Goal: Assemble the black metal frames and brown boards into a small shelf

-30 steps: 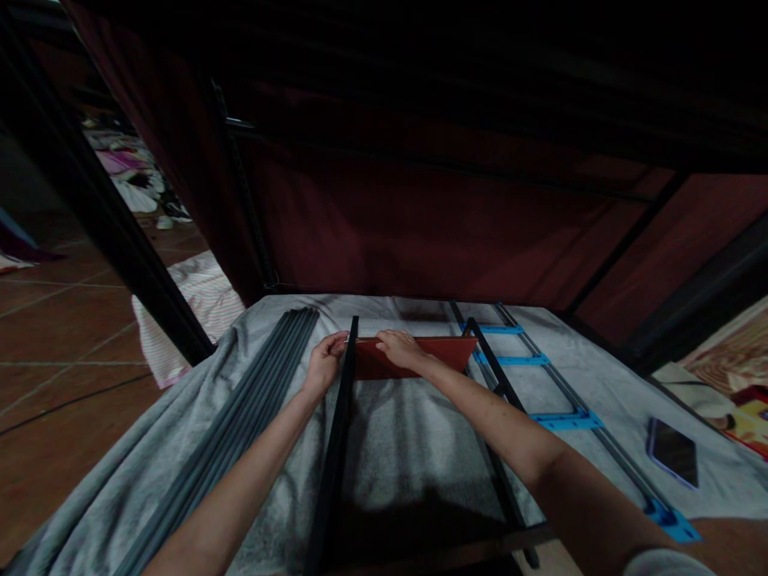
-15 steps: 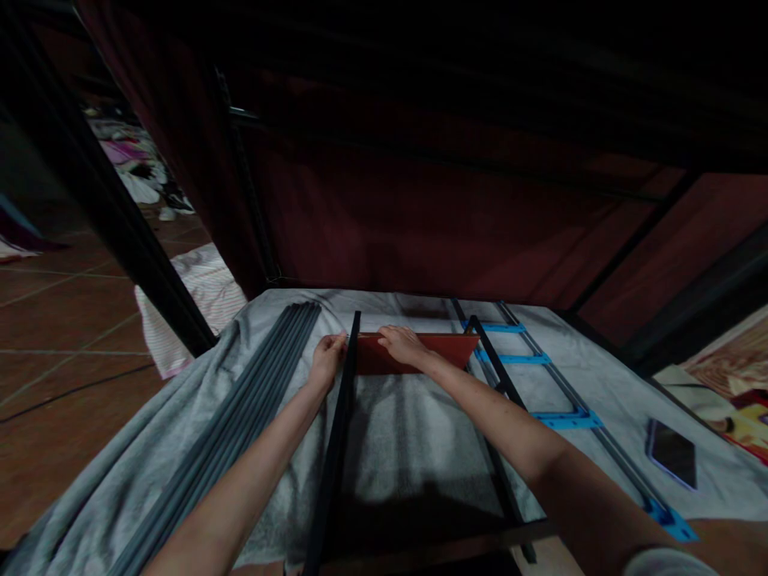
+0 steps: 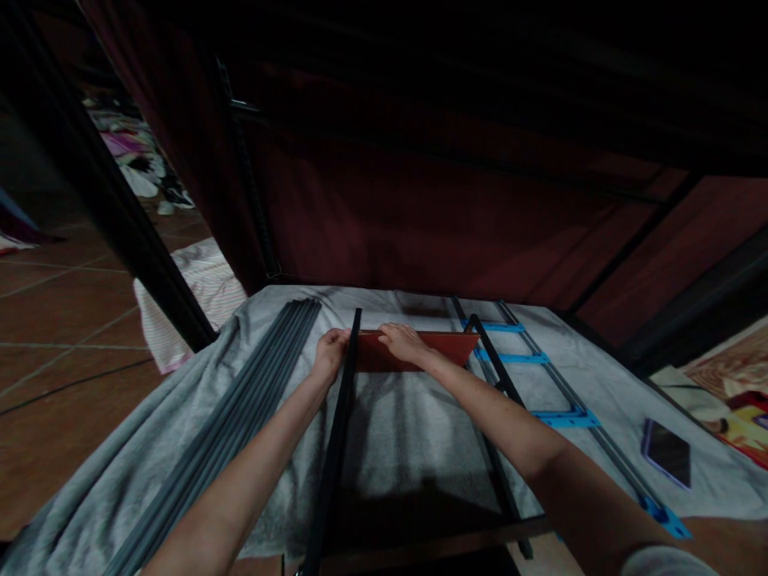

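A dark frame stands on the grey blanket, with a red-brown panel (image 3: 447, 350) between its left bar (image 3: 339, 432) and its right bar (image 3: 498, 364). Outside the left bar, near the panel's left end, my left hand (image 3: 331, 350) has its fingers closed; whatever they pinch is too small to make out. My right hand (image 3: 403, 342) grips the panel's upper edge, left of its middle, with the fingers over the far side.
Several grey tubes (image 3: 240, 424) lie left of the frame on the blanket (image 3: 198, 408). To the right are rails with blue brackets (image 3: 567, 418) and a phone (image 3: 667, 453). A dark post (image 3: 138, 240) rises at the left, and a dark red curtain (image 3: 450, 224) hangs behind.
Both hands keep nearly the same places at the frame and panel. The left hand's fingers have shifted very slightly toward the left bar. The view has moved a little.
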